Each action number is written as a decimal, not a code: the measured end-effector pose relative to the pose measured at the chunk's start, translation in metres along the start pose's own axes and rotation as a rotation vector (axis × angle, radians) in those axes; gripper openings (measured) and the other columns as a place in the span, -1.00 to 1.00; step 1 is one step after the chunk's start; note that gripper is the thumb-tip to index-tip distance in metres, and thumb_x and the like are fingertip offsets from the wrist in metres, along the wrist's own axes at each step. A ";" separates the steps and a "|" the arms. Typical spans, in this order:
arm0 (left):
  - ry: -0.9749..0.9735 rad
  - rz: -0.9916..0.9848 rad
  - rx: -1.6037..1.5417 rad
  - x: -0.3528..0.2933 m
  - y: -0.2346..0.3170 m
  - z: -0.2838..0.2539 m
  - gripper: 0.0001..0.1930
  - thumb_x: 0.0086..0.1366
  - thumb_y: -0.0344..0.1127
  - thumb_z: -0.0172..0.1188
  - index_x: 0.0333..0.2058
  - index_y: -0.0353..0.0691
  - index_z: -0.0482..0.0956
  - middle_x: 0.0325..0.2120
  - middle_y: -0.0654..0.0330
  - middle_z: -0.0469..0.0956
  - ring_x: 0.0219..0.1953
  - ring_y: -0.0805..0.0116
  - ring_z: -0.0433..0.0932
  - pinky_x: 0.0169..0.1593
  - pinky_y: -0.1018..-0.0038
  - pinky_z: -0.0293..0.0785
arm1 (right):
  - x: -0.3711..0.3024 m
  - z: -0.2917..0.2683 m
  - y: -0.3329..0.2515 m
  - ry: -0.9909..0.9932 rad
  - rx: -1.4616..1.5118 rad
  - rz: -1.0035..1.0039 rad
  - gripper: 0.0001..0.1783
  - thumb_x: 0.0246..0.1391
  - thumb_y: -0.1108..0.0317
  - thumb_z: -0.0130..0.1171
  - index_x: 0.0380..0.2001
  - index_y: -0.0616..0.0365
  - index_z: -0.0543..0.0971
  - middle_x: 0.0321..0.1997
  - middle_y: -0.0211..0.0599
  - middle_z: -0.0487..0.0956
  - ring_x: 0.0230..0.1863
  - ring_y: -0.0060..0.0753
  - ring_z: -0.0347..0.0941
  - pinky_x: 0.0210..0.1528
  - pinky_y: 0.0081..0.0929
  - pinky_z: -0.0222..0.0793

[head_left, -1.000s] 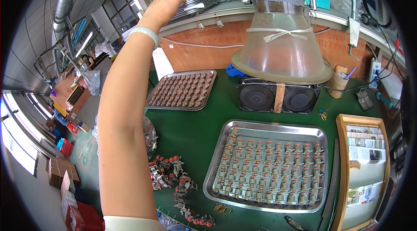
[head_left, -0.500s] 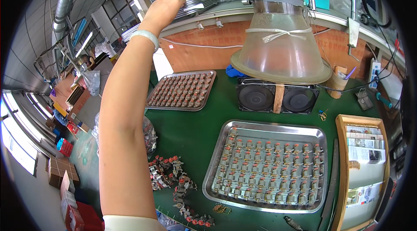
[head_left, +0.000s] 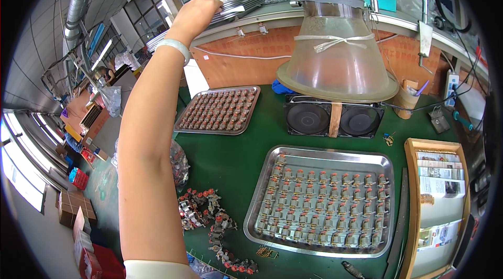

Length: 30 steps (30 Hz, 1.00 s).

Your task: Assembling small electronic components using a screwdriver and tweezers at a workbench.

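Observation:
My left arm reaches up and forward across the left of the view, a pale bangle on its wrist. My left hand (head_left: pixel 194 14) is at a stack of thin metal trays (head_left: pixel 243 7) on the raised shelf at the back. Its fingers are bent over and mostly hidden, so I cannot see whether they grip a tray. My right hand is out of view. Below, a steel tray (head_left: pixel 335 158) holds rows of small metal components with reddish tips (head_left: pixel 322 208). A second tray (head_left: pixel 250 116) of similar parts lies farther back, beside my forearm.
Loose components (head_left: pixel 220 226) are heaped on the green table near a plastic bag (head_left: pixel 179 163). A translucent exhaust hood (head_left: pixel 340 58) hangs above twin black fans (head_left: pixel 309 118). At right stand a wooden frame (head_left: pixel 412 195) and a cup with a purple pen (head_left: pixel 406 103).
My left hand has dipped very slightly at the tray stack, and the view has shifted a little. The trays and parts on the table stay in place.

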<state>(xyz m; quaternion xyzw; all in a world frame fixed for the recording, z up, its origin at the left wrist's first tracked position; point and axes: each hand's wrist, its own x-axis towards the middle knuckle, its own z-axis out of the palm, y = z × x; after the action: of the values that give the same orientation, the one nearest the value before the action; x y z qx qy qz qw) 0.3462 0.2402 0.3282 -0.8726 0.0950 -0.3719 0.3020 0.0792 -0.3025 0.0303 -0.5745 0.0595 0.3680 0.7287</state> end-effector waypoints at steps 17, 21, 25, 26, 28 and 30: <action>0.047 0.023 0.099 -0.006 0.010 -0.004 -0.85 0.06 -0.46 -0.05 -0.38 -0.25 0.47 -0.44 0.03 0.52 -0.35 0.11 0.51 -0.30 0.32 0.45 | 0.002 0.000 -0.002 0.000 -0.049 0.021 -0.83 -0.04 0.54 -0.06 -0.31 0.33 0.41 -0.69 -0.41 0.37 -0.75 -0.63 0.25 -0.72 -0.71 0.19; 0.072 0.027 0.110 -0.008 0.010 0.000 -0.85 0.04 -0.48 -0.05 -0.38 -0.24 0.45 -0.44 0.04 0.51 -0.36 0.11 0.52 -0.32 0.33 0.46 | 0.001 0.001 -0.004 -0.019 -0.030 -0.013 -0.83 -0.04 0.53 -0.05 -0.32 0.32 0.42 -0.65 -0.39 0.39 -0.74 -0.63 0.26 -0.72 -0.71 0.18; 0.078 0.032 0.166 -0.009 0.009 0.003 -0.86 0.03 -0.50 -0.06 -0.39 -0.25 0.43 -0.46 0.05 0.51 -0.37 0.13 0.53 -0.35 0.36 0.47 | 0.000 0.002 -0.003 -0.003 -0.046 -0.032 -0.83 -0.04 0.52 -0.04 -0.31 0.31 0.42 -0.64 -0.39 0.40 -0.74 -0.63 0.26 -0.72 -0.71 0.18; 0.076 0.033 0.179 -0.009 0.010 0.002 -0.86 0.03 -0.51 -0.07 -0.40 -0.25 0.43 -0.46 0.05 0.50 -0.38 0.13 0.53 -0.35 0.36 0.48 | 0.000 0.002 -0.002 -0.002 -0.047 -0.036 -0.83 -0.04 0.52 -0.04 -0.31 0.31 0.42 -0.64 -0.39 0.40 -0.74 -0.63 0.26 -0.72 -0.71 0.18; 0.066 0.020 0.191 -0.009 0.011 0.002 -0.86 0.03 -0.51 -0.06 -0.39 -0.26 0.43 -0.46 0.05 0.51 -0.38 0.14 0.53 -0.36 0.36 0.48 | 0.000 0.001 -0.001 -0.006 -0.050 -0.047 -0.82 -0.05 0.52 -0.03 -0.31 0.31 0.42 -0.63 -0.40 0.40 -0.73 -0.64 0.26 -0.72 -0.72 0.18; 0.057 0.007 0.203 -0.009 0.011 0.002 -0.86 0.03 -0.50 -0.06 -0.39 -0.26 0.42 -0.46 0.05 0.51 -0.39 0.14 0.53 -0.36 0.37 0.48 | 0.000 0.000 0.001 0.000 -0.047 -0.058 -0.82 -0.04 0.51 -0.02 -0.31 0.31 0.42 -0.63 -0.41 0.40 -0.73 -0.64 0.26 -0.72 -0.72 0.18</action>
<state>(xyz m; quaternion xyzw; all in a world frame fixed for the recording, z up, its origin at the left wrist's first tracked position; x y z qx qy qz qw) 0.3424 0.2357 0.3149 -0.8262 0.0682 -0.4033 0.3874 0.0782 -0.3021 0.0297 -0.5928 0.0340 0.3479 0.7255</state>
